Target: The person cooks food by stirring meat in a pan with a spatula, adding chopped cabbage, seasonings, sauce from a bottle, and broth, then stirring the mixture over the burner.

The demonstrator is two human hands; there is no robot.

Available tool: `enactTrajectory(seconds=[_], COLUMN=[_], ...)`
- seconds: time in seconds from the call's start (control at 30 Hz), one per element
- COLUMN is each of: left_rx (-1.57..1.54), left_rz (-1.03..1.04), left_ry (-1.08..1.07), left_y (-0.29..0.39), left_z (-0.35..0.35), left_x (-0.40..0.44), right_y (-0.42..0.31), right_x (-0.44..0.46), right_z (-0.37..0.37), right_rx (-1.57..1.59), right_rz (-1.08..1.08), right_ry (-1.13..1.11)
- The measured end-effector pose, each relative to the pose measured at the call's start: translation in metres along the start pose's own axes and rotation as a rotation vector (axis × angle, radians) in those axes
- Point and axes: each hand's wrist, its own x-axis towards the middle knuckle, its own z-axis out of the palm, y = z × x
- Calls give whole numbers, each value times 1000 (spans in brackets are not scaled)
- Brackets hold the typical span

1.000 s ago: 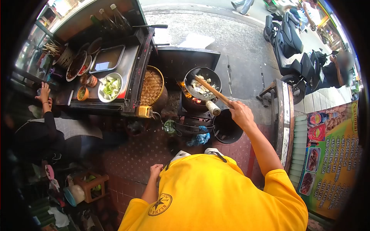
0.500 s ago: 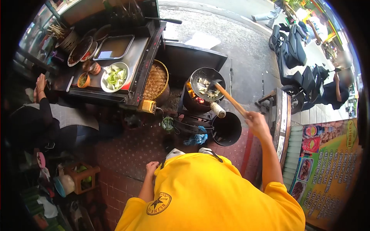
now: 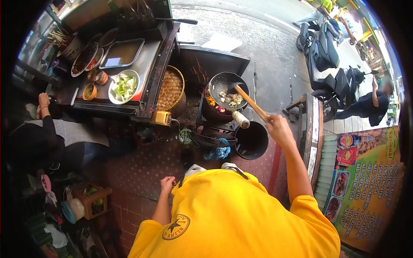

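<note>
My right hand [image 3: 279, 130] is closed round the wooden handle of a wok spatula [image 3: 254, 105], whose dark metal head dips into the wok [image 3: 222, 81]. Chopped food [image 3: 231, 99] lies in the bottom of the wok, which sits tilted over a stove [image 3: 211, 112] with flames and glowing embers. The wok's wrapped handle [image 3: 241, 120] points towards me with no hand on it. Down by my left side, beside the yellow shirt [image 3: 241, 215], my left hand [image 3: 167, 184] hangs with its fingers curled in and nothing visible in it.
Left of the stove stand a woven basket [image 3: 181, 87] and a cart [image 3: 150, 69] with a bowl of cut greens [image 3: 124, 87] and a metal tray [image 3: 121, 53]. A black bucket [image 3: 254, 148] is below the wok handle. Another person [image 3: 81, 129] sits at left; motorbikes [image 3: 323, 49] stand at right.
The spatula head has shifted slightly up and left in the wok, and the food is gathered more to the lower right. Sparks now rise left of the wok. My left hand stays low.
</note>
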Motion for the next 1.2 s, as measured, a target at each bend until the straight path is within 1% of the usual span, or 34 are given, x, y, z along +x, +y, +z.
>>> enactTrajectory(seconds=[0.03, 0.1, 0.13, 0.2, 0.23, 0.27, 0.33, 0.37, 0.43, 0.47, 0.53, 0.6, 0.63, 0.67, 0.7, 0.77, 0.8, 0.83, 0.9, 0.93, 0.97, 1.0, 1.03, 1.07, 1.1, 1.17, 1.2], left_rx=[58, 117, 126, 122, 81, 44, 61, 78, 143, 205, 203, 205, 152, 100, 101, 5, -5, -49, -88, 7, 102, 99, 167, 234, 226, 37, 43], left_rz=[7, 19, 45, 54, 17, -19, -10, 3, 18, 30, 72, 102, 62, 20, 21, -13, -17, -11, -4, 21, 49, 56, 76, 84, 74, 7, 7], left_ry=[9, 21, 9, 10, 27, 40, 27, 14, -16, -38, -27, -24, -20, -16, -17, -21, -11, -16, -35, -29, -20, -20, -1, 23, 32, 39, 31], left_y=[5, 7, 2, -10, -12, -14, -21, -25, -32, -33, -28, -24, -17, -11, -7, 3, 5, 7, 2, -4, -9, -7, -7, -11, -16, -23, -27], left_z=[4, 3, 2, -1, -2, -2, -4, -5, -8, -9, -7, -5, -1, 2, 4, 7, 7, 6, 9, 10, 8, 7, 5, 4, 1, -3, -4], left_x=[-8, -11, -7, -9, -10, -11, -14, -15, -11, -8, 1, 3, 4, 4, 4, 5, 3, 2, 3, 5, 7, 4, -1, -8, -14, -16, -17], right_y=[5, 12, 10, 3, 0, 7, 19, 29, 19, 9, -12, -24, -24, -6, 0, 2, -11, -10, 0, 5, 11, 20, 15, 12, 4, 6, 10], right_x=[7, 20, 17, -3, -13, -17, -24, -22, -12, -14, -11, -9, -7, 4, 2, 7, 1, -1, -4, 4, 3, 5, 11, 1, -10, -21, -19], right_z=[1, -1, -15, -51, -66, -66, -68, -46, -12, -8, -2, 2, 1, 22, 19, 14, -2, 2, 10, 12, 8, 0, -12, -28, -46, -56, -46], right_rx=[-3, 237, 247, 132, 72, 71, 137, 204, 199, 204, 127, 113, 91, 93, 93, 55, 26, 24, 41, 121, 120, 181, 240, 163, 110, 61, 114], right_rz=[7, 73, 59, 12, 12, 11, 41, 35, 55, 64, -22, -48, -76, -71, -69, 73, 117, 113, -8, -1, 4, 26, 36, 40, 31, 18, 14], right_ry=[3, -30, -11, 15, 16, 10, -105, -111, -131, -126, -37, -22, -2, 24, 25, -5, -75, -82, 7, 7, 11, 5, -6, 0, -5, -64, -91])
